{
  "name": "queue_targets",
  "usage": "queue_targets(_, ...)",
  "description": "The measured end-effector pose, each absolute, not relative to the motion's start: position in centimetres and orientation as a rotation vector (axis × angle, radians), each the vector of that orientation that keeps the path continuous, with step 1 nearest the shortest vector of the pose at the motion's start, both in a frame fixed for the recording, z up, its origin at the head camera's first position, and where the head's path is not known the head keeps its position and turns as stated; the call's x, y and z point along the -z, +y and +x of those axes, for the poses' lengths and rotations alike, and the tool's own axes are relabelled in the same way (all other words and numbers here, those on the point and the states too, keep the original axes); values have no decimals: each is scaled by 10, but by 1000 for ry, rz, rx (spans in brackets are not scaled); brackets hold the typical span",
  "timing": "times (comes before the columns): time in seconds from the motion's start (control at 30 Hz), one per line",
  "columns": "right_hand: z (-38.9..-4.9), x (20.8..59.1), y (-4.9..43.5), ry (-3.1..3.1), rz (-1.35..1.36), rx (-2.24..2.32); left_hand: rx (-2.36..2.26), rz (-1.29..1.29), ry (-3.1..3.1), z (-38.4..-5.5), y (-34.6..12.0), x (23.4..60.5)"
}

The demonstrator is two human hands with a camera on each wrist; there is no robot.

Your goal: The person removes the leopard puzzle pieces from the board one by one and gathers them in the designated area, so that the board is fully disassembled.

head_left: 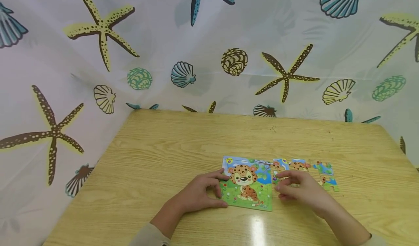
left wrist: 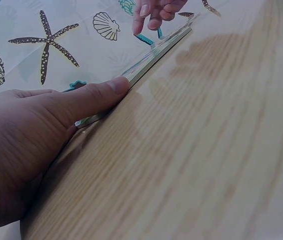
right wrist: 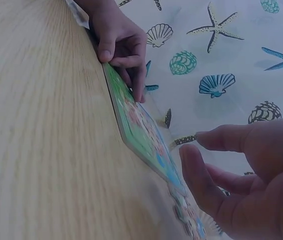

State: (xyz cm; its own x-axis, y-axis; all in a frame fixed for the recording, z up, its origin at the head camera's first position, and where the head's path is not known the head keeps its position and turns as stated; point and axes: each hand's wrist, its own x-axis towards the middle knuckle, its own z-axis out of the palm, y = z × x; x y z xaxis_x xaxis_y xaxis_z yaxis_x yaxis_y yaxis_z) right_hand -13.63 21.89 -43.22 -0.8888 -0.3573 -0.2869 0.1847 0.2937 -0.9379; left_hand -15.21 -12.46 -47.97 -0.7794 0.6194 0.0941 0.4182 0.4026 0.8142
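Observation:
A square jigsaw board (head_left: 248,182) with a spotted leopard cub picture lies flat on the table. My left hand (head_left: 201,192) holds it at its left side, the thumb against the near edge, as the left wrist view also shows for the board's edge (left wrist: 154,59). Just right of the board, my right hand (head_left: 302,189) hovers over loose jigsaw pieces (head_left: 324,168), its fingers loosely bent. In the right wrist view a gap shows between thumb and index finger, with nothing in it. Some pieces are partly hidden behind this hand.
The wooden table (head_left: 157,148) carries the board and pieces near its front middle. A white curtain (head_left: 209,49) printed with starfish and shells hangs along the back and sides.

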Motion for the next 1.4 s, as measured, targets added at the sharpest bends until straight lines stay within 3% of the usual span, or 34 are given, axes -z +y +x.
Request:
queue_targets(1.07, -142, 443, 118, 1997, -393, 1541, -1312, 987, 2461, -156, -128, 484)
queue_targets(1.4, -144, 448, 106, 2088, -453, 1454, -1325, 973, 2470, -154, -129, 486)
